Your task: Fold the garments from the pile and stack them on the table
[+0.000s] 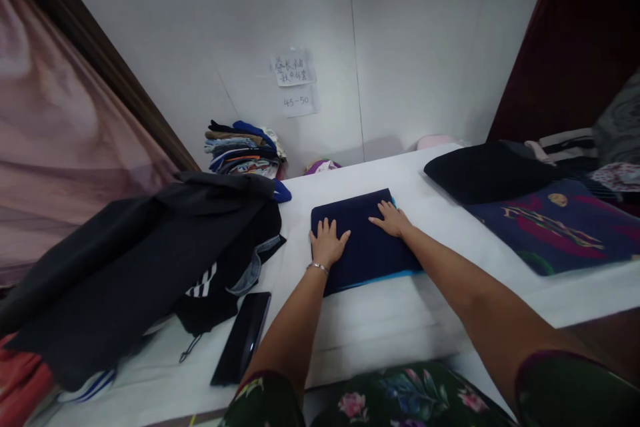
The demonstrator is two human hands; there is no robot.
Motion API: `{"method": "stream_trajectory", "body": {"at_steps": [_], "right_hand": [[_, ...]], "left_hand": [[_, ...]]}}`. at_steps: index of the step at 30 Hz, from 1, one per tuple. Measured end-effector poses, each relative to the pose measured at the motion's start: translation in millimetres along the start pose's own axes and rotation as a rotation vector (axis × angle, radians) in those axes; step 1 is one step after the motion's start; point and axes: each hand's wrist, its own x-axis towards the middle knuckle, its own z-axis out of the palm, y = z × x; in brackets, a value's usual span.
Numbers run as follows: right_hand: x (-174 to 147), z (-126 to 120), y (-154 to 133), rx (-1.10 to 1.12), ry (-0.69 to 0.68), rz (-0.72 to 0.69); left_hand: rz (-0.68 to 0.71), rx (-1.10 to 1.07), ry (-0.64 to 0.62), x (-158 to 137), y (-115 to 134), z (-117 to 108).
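Observation:
In the head view, a dark navy folded garment (364, 240) lies flat on the white-covered table (380, 333), with a bright blue edge showing along its near side and far right corner. My left hand (329, 243) rests palm down on its left part, fingers spread, a bracelet at the wrist. On the upper right part of the garment lies my right hand (393, 218), also flat with fingers apart. Neither hand grips the cloth. Just left of my left forearm is a black smartphone (241, 337).
Dark clothes (135, 260) are heaped at the left, near a stack of folded clothes (245, 149) by the wall. At the right lie a black garment (493, 173) and a patterned navy one (560, 227). Handwritten paper notes (295, 83) hang on the wall.

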Motion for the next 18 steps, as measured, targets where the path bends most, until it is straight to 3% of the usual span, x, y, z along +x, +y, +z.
{"method": "stream_trajectory", "body": {"at_steps": [5, 8, 12, 18], "right_hand": [[1.9, 15.5, 16.1, 0.073, 0.003, 0.002], [5.7, 12.3, 14.0, 0.081, 0.006, 0.005], [19.5, 3.8, 19.2, 0.152, 0.055, 0.047], [33.8, 7.2, 32.9, 0.297, 0.014, 0.124]], "left_hand": [[0.001, -0.018, -0.002, 0.6, -6.9, 5.7], [-0.043, -0.084, -0.060, 10.7, -8.4, -4.9], [-0.131, -0.119, -0.011, 30.0, -15.6, -16.1], [-0.206, -0.181, -0.041, 42.8, -25.2, -2.1]]}}
